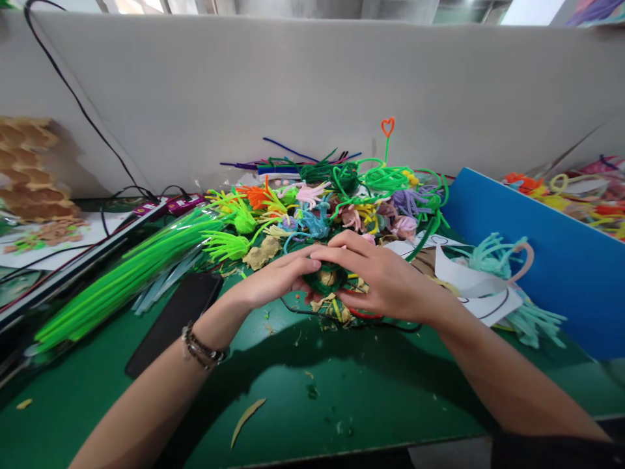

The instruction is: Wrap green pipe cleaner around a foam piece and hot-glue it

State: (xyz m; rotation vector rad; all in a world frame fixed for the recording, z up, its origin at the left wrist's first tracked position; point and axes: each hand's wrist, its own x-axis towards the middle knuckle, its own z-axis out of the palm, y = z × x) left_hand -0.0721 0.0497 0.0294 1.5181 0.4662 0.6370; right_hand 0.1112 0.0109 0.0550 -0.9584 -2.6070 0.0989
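Near the middle of the head view, a dark green ring-shaped piece [325,281] with a tan centre sits between both hands. My left hand [283,275] is wrapped round its left side, and a beaded bracelet [202,348] is on that wrist. Curved over the top and right side of the piece is my right hand [378,277]. The fingertips of both hands meet above it; some fingers are hidden behind it. Tan scraps [346,315] and a dark cord lie just below the hands on the green table [303,404].
Colourful pipe-cleaner bundles [312,218] pile up behind the hands. Bright green stems [131,277] in plastic and a black phone [176,322] lie left. A blue board [527,260] stands right, beside white paper [483,293] and teal bundles [537,322]. A pale partition [293,85] rises behind.
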